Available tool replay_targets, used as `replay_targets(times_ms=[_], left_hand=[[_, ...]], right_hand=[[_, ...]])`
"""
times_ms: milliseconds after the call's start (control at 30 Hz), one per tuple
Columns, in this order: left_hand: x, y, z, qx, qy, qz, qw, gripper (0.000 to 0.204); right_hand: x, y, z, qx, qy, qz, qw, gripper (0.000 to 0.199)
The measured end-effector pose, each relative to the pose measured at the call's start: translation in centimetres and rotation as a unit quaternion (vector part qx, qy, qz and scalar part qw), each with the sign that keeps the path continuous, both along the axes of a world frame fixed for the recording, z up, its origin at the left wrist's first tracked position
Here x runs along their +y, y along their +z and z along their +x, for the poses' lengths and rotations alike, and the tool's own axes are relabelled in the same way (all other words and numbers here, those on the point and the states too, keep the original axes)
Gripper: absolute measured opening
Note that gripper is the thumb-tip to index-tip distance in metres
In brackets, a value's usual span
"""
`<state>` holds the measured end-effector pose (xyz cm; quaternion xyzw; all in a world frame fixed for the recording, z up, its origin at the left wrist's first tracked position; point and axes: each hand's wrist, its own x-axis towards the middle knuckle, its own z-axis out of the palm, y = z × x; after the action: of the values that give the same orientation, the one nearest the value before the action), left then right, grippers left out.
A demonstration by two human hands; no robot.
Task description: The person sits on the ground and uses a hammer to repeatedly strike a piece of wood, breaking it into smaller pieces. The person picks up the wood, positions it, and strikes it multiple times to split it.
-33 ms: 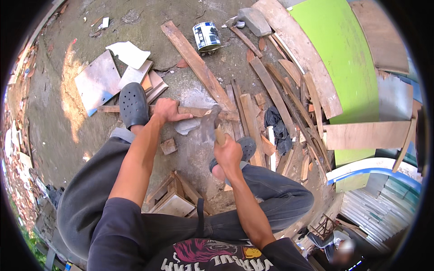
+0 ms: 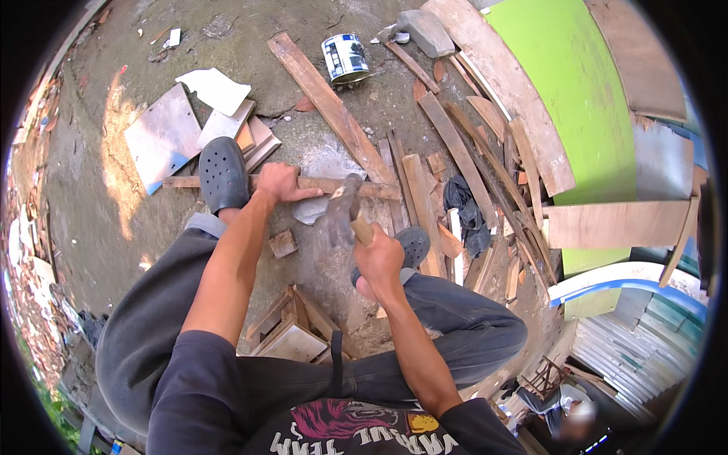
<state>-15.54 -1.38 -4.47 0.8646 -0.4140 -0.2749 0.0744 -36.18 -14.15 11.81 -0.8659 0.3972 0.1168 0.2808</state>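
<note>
A narrow wooden strip lies crosswise in front of me, its left part under my grey clog. My left hand is closed on the strip just right of the clog, thumb stretched along it. In my right hand is a hammer, gripped by its light wooden handle. The hammer's metal head, a little blurred, is over the near side of the strip, right of my left hand; I cannot tell whether they touch. Below the strip lies a pale flat stone, partly hidden.
A long plank slants away beyond the strip, with a paint can to its right. Loose boards and a black cloth lie at right. Panels are at left. A wood block and wooden frame lie nearer me.
The hammer and my right hand have shifted slightly to the left. My left hand still holds the wooden strip in the same place.
</note>
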Motion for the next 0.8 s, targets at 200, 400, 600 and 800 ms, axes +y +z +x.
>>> replay_targets(times_ms=[200,400,600,800], left_hand=[[-1.3,-0.1,0.5,0.002,-0.002,-0.005,1.000,0.095],[-1.3,0.2,0.1,0.002,-0.001,-0.020,1.000,0.085],[-1.3,-0.2,0.5,-0.004,0.001,-0.012,1.000,0.093],[-1.3,-0.1,0.3,0.006,0.003,-0.003,1.000,0.093]], right_hand=[[-3.4,-4.7,-1.3,0.067,0.013,-0.088,0.994,0.016],[0.8,-4.3,-1.6,0.036,0.078,-0.028,0.996,0.019],[-2.4,-3.3,-2.5,-0.047,0.025,-0.023,0.998,0.021],[-9.6,1.8,-1.0,-0.184,-0.192,0.053,0.963,0.029]])
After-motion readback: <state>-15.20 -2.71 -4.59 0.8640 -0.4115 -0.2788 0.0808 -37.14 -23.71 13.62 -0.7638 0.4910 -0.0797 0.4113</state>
